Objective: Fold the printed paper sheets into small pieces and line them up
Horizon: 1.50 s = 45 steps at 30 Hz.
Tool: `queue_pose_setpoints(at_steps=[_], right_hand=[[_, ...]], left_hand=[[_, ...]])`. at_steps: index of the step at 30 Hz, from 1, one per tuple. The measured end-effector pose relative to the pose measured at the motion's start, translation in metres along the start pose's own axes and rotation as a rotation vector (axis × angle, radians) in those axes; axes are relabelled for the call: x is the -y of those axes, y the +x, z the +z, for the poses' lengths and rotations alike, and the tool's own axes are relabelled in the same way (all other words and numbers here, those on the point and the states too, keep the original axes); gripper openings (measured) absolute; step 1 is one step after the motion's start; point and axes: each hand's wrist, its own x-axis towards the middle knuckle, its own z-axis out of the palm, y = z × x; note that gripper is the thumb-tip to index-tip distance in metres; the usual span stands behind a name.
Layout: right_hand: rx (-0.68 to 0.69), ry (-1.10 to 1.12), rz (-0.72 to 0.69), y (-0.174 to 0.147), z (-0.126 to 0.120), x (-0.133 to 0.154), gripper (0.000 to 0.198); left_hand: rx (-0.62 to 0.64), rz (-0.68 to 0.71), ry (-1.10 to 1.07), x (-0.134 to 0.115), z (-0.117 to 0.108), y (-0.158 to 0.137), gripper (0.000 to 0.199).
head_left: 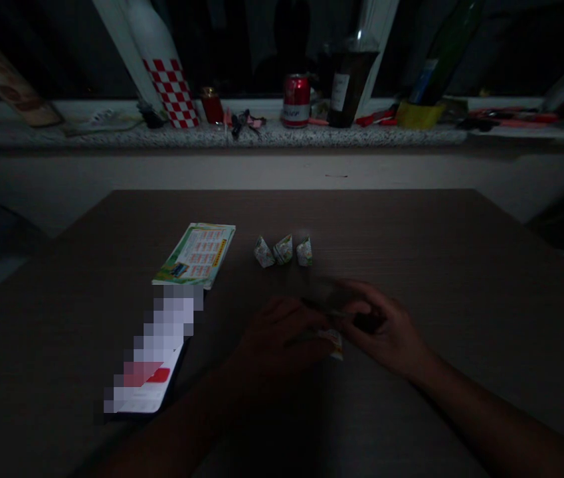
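My left hand [282, 338] is closed over a small piece of folded printed paper [334, 344], its thumb across the near side. From the right, my right hand [386, 325] pinches at a thin edge of the same paper, its fingers curled and the forefinger slightly blurred. Most of this paper is hidden under the fingers, and the light is dim. Beyond the hands stand three small folded paper pieces [283, 249] in a row, pointed at the top and printed in white and green.
Left of the hands lies a lit phone [147, 398], its screen mostly pixelated. Past it is a stack of printed calendar cards [202, 255]. The brown table [411, 232] meets a wall below a speckled sill [242, 138], which bears bottles, a red can [296, 99] and small items.
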Motion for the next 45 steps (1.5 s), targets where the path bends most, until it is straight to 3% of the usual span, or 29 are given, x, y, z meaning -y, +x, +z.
queue_pose_setpoints(at_steps=[5, 11, 16, 19, 24, 31, 41, 45], right_hand=[[0.073, -0.071, -0.042, 0.002, -0.004, -0.003, 0.016], [0.078, -0.144, -0.017, 0.001, -0.007, -0.006, 0.035], [0.214, -0.265, -0.125, 0.006, -0.009, -0.003, 0.022], [0.263, -0.356, -0.166, 0.008, -0.011, -0.003, 0.019], [0.246, -0.443, -0.218, 0.005, -0.013, -0.004, 0.030], [0.343, -0.421, -0.285, 0.005, -0.010, 0.000, 0.035], [0.354, -0.390, -0.166, 0.004, -0.006, 0.000, 0.029], [0.347, -0.416, -0.100, 0.002, -0.005, -0.002, 0.026]], left_hand=[[0.086, -0.028, -0.028, 0.004, 0.003, -0.001, 0.016], [0.265, -0.088, 0.017, 0.010, 0.004, -0.002, 0.017], [0.356, -0.043, 0.030, 0.013, 0.005, -0.003, 0.016], [0.376, -0.040, 0.017, 0.014, 0.006, -0.005, 0.016], [0.397, -0.061, -0.007, 0.016, 0.005, -0.007, 0.023], [0.409, -0.085, -0.036, 0.015, 0.004, -0.007, 0.031], [0.385, -0.090, -0.048, 0.018, -0.002, -0.005, 0.046], [0.413, -0.117, -0.049, 0.018, -0.004, -0.004, 0.044]])
